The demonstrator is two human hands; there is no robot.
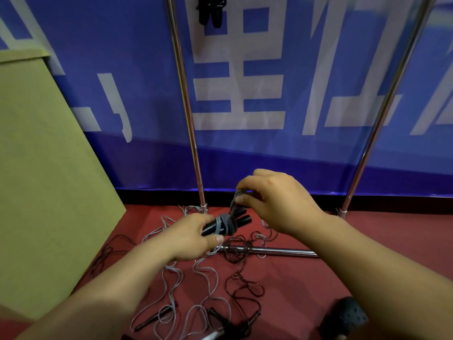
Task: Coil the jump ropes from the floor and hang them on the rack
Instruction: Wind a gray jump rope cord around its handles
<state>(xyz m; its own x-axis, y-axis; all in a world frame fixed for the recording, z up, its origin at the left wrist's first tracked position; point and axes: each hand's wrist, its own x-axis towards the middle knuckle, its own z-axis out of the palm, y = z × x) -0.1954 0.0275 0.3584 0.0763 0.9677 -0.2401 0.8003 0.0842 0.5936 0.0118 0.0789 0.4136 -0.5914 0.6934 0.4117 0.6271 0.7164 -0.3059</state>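
Closest to the camera, below both forearms, loose jump ropes (pixel 206 285) sprawl over the red floor (pixel 367 253): grey cords loop under the left arm, a dark cord (pixel 242 283) tangles beneath the gap between the hands, and several black handles (pixel 157 320) lie near the bottom edge. A dark perforated shoe (pixel 348 317) shows under the right forearm. Both bare arms reach forward and converge. The left hand (pixel 193 239) is turned palm inward, its fingers and thumb curled round a pair of black handles held side by side, with grey cord wound tightly round their middle to form the coiled rope bundle (pixel 226 223). The right hand (pixel 277 200) sits just above and beyond it, wrist bent down, thumb and fingers pinching a short grey loop (pixel 236 197) that rises from the wrapping. Just past the left hand, a chrome base bar (pixel 282 251) of the rack lies across the floor under the right wrist. Farther on, two chrome uprights (pixel 186 106) rise on either side of the hands before a blue banner (pixel 306 155) with white characters. A black bundle (pixel 210 11) hangs high above the hands at the top edge. A tan board (pixel 49 180) leans far left of the left arm.
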